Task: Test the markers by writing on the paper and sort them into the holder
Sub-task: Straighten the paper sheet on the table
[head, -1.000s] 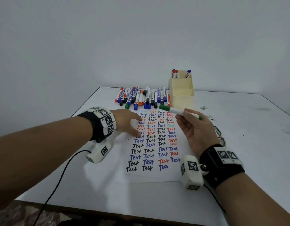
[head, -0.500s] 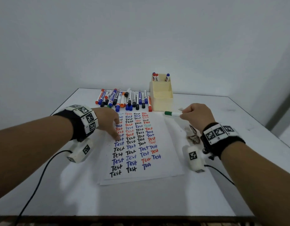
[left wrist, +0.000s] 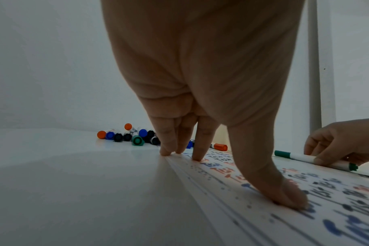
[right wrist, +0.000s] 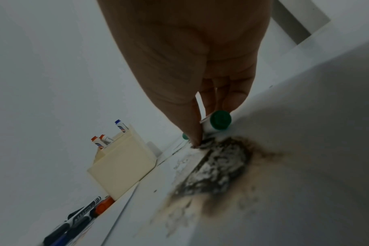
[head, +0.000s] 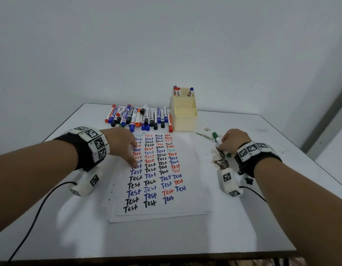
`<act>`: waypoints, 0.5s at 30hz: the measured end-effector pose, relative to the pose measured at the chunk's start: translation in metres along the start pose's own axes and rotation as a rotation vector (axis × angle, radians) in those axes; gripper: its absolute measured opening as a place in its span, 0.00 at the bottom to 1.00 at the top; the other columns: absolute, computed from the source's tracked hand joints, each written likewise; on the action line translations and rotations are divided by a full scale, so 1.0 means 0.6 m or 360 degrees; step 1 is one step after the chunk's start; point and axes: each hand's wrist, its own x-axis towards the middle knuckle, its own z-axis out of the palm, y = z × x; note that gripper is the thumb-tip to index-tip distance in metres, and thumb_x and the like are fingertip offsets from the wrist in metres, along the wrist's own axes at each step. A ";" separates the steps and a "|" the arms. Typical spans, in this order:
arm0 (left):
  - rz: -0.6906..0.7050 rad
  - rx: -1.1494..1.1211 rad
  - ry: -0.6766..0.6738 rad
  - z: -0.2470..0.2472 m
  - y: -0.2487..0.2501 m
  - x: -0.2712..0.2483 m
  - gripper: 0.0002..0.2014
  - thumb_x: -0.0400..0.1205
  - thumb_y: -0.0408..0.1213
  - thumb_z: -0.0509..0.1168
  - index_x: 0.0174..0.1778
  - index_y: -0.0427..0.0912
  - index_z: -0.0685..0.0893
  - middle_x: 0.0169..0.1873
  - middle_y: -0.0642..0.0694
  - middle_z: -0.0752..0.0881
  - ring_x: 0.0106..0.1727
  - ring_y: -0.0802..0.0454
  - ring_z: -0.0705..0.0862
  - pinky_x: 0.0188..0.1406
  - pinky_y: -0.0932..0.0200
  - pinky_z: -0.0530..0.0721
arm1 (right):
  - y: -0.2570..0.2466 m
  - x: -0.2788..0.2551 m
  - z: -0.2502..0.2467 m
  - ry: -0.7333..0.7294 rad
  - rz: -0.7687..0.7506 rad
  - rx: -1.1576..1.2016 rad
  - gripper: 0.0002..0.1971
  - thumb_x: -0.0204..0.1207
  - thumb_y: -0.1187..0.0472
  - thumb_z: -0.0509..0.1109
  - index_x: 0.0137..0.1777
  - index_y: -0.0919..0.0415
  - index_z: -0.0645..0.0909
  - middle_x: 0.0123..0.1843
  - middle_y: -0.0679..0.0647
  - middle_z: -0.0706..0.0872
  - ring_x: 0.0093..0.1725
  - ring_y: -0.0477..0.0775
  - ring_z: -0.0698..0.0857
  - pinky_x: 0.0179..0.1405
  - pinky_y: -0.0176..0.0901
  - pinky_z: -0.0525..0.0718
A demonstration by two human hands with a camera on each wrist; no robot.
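The right hand (head: 233, 141) grips a white marker with green cap (head: 221, 144) in its fingers (left wrist: 318, 160), low on the white counter (head: 185, 237) beside a scorched patch (right wrist: 219, 166). The left hand (head: 121, 143) presses straight fingers (left wrist: 284, 191) onto the white paper sheet (head: 193, 189) covered with "Test". Beyond them lie loose markers (head: 139, 118) and a cream plastic holder (head: 183, 120).

A bare, office-like test room. A plain white tabletop (head: 233, 217) stands against blank white walls (head: 166, 45). Behind the paper (head: 187, 206) lie whiteboard markers (head: 139, 117), with a cream holder (head: 183, 120) beside them.
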 end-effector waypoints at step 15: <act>-0.0004 0.0011 -0.0009 -0.002 0.002 0.011 0.46 0.63 0.71 0.77 0.76 0.52 0.80 0.73 0.51 0.81 0.72 0.50 0.77 0.75 0.48 0.75 | 0.016 0.006 0.020 0.0018 0.0129 0.0111 0.17 0.74 0.48 0.79 0.43 0.65 0.87 0.37 0.57 0.87 0.39 0.58 0.84 0.25 0.39 0.68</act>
